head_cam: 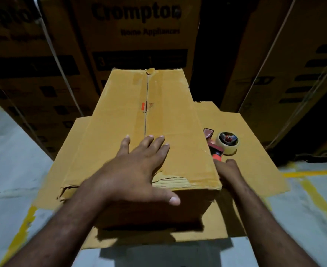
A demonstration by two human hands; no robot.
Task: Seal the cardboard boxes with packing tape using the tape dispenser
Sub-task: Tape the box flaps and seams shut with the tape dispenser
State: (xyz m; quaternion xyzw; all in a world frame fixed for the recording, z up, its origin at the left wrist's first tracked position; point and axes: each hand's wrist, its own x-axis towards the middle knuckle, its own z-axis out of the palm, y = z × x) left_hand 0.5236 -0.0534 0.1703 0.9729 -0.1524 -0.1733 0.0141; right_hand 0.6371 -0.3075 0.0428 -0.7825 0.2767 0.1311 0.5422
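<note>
Barely begun: the box (168, 112) looks untaped, the left hand (137, 170) pressing flat, fingers straight.
The right hand (229, 171) is at the tape dispenser (222, 143); its grip cannot be told.

Dim light. Strapped printed cartons (135, 35) stacked beyond the left hand (137, 170); grey floor (14, 151) with yellow lines (313, 191) right of the right hand (229, 172).

The right hand (229, 171) is half hidden behind the near right corner of the cardboard box (158, 112), so it cannot be told whether its fingers close around the orange handle (216, 157) of the tape dispenser (223, 144). The box wall also covers the dispenser's left side. The red label (143, 106) by the top seam is too small to read. The stacked cartons (137, 41) behind are cut off by the top edge, and the fine print in their black panels is blurred.
</note>
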